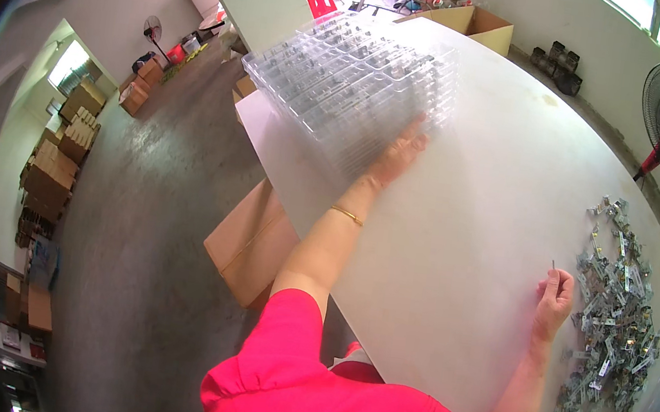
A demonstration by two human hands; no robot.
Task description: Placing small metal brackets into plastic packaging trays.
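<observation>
L hand (399, 153) lies flat, fingers spread, on the near edge of a stack of clear moulded plastic compartment trays (354, 77) at the far L of the white round table (460, 222); looks like tray-fetching step, so next move prob. calls for a firm pull w/o tipping the stack. R hand (554, 299) rests by a heap of small grey metal clips (611, 315) at the table's R edge, fingers pinched shut on 1 thin metal pin, pointing up. Brown cardboard boxes (54, 172) stacked along L wall, 1 open brown carton (484, 26) beyond the table, flat brown carton (253, 242) on floor by table; labels too small to tell.
</observation>
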